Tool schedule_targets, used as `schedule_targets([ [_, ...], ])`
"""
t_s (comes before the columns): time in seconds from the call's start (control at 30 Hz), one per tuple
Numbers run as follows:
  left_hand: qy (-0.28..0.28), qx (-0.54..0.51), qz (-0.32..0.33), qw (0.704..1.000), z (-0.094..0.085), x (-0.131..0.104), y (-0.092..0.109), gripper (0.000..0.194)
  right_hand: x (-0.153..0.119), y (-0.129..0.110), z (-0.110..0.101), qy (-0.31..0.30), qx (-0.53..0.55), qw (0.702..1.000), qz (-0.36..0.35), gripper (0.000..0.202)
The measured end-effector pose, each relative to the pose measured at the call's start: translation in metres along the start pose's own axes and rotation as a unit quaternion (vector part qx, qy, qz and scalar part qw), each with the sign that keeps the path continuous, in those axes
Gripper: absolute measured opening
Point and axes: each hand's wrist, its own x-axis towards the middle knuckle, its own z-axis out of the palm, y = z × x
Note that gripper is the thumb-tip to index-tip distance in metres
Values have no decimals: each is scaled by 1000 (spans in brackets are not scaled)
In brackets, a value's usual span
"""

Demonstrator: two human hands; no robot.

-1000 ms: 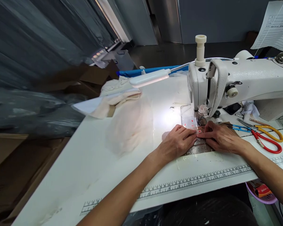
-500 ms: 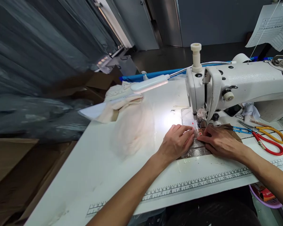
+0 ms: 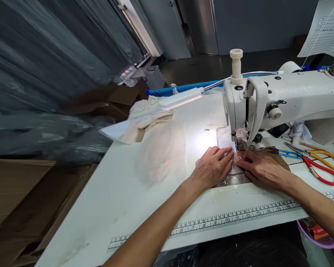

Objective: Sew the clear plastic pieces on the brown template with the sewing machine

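Note:
A white sewing machine (image 3: pixel 300 94) stands at the right, its presser foot low over the table. Just left of the foot, my left hand (image 3: pixel 213 167) presses its bent fingertips on a small sheer pale piece (image 3: pixel 230 145). My right hand (image 3: pixel 260 168) rests right of it, thumb and index finger close together by a small red-and-white mark (image 3: pixel 239 158) under the foot. Whether either hand pinches the piece is too small to tell. Brown tape (image 3: pixel 236 177) covers the surface beneath the hands. A soft pale sheer fabric heap (image 3: pixel 163 155) lies on the table to the left.
Red-and-orange-handled scissors (image 3: pixel 320 159) and blue snips (image 3: pixel 289 154) lie right of my right hand. A lamp (image 3: pixel 180 98) reaches over the table (image 3: pixel 100 211). Folded cream fabric (image 3: pixel 133 129) sits at its left edge, with cardboard boxes (image 3: pixel 19 193) beyond. A ruler strip (image 3: pixel 228 219) runs along the front.
The whole view has shifted slightly, so things appear a little further right. Both hands stay by the presser foot; the pale piece between them has moved slightly.

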Motion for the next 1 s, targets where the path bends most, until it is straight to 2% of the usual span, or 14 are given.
schedule_targets([
  [0.1, -14, 23, 12, 1000, -1, 4, -2, 24, 1, -1, 1, -7, -5, 1000, 1, 25],
  [0.2, -51, 39, 24, 998, -1, 12, -7, 26, 0, 0, 3, -7, -19, 1000, 11, 25],
  [0.37, -97, 0, 21, 995, 3, 22, -19, 32, -1, 1, 9, 13, -38, 999, 32, 31],
  [0.53, -74, -47, -25, 996, 4, 17, -18, 33, -1, -3, 10, 15, -16, 999, 37, 29],
  [0.77, -31, -33, 7, 999, 0, 14, -14, 30, 1, -6, 8, 13, 4, 999, 52, 30],
  [1.0, -40, -11, 14, 999, 1, 14, -14, 32, 1, -8, 6, 6, 28, 998, 64, 33],
])
